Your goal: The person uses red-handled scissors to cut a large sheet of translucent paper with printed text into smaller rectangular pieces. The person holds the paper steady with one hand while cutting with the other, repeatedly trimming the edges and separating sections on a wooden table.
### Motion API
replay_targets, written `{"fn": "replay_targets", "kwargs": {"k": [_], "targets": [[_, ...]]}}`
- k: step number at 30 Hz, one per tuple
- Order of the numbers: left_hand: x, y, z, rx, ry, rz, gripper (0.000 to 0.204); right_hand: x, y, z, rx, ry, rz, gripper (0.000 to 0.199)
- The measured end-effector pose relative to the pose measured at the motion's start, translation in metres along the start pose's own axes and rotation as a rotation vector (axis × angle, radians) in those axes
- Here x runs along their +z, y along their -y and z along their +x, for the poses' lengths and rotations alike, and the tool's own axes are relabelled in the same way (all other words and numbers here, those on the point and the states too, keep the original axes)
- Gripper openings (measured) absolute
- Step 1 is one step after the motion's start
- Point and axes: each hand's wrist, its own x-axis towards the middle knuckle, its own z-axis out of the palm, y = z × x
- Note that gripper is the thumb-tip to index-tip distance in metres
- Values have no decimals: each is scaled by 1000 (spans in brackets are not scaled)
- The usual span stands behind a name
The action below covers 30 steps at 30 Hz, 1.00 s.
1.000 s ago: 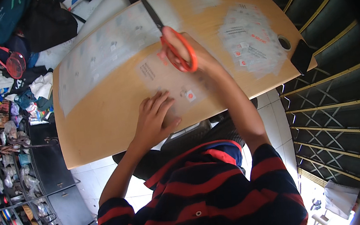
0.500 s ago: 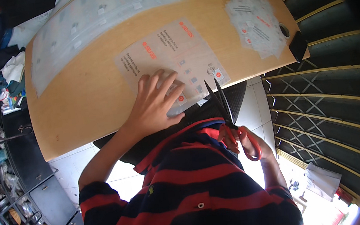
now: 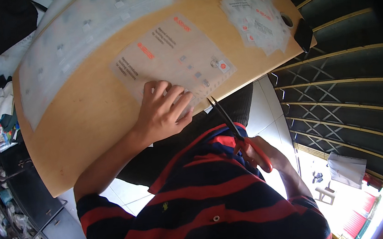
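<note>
A translucent plastic sheet (image 3: 166, 52) with red and dark print lies on the table near its front edge. On its near left corner rests my left hand (image 3: 164, 106), fingers curled and bunched, gripping the sheet's near edge; my fingers hide that corner. Red-handled scissors (image 3: 227, 121) with dark blades are in my right hand (image 3: 255, 152), just off the table's front edge. Their blades are almost together, and the tips point at the sheet's near edge. Whether the tips touch the sheet, I cannot tell.
Long translucent sheets (image 3: 93, 32) lie along the table's far left. A pile of small printed plastic pieces (image 3: 257, 17) is at the far right, beside a round hole and a black phone-like object (image 3: 303, 35). The wooden table (image 3: 76, 131) ends close to my body. A folding metal gate (image 3: 332, 86) stands right.
My left hand's spread fingers have curled in on the sheet. The scissors' blades have come nearly together, and the tips have moved slightly left and lower. The whole view has shifted a little.
</note>
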Motion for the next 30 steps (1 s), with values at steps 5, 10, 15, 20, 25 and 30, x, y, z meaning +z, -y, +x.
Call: {"fn": "replay_targets", "kwargs": {"k": [5,10,15,20,25,30], "targets": [[6,1,-6,101,-21,1,25,4,12,11,-32,-21,39,84],[5,-1,-12,97,-13,-97,34,9,34,18,-78,-98,31,74],[4,0,-13,98,-7,-125,40,11,36,24,-115,-109,26,72],[3,2,-14,118,18,-140,28,16,35,26,-92,-157,-4,72],[4,3,-14,121,3,-142,29,22,47,27,-5,-199,21,71],[3,3,-13,138,14,-144,28,16,39,26,37,-124,26,74]]}}
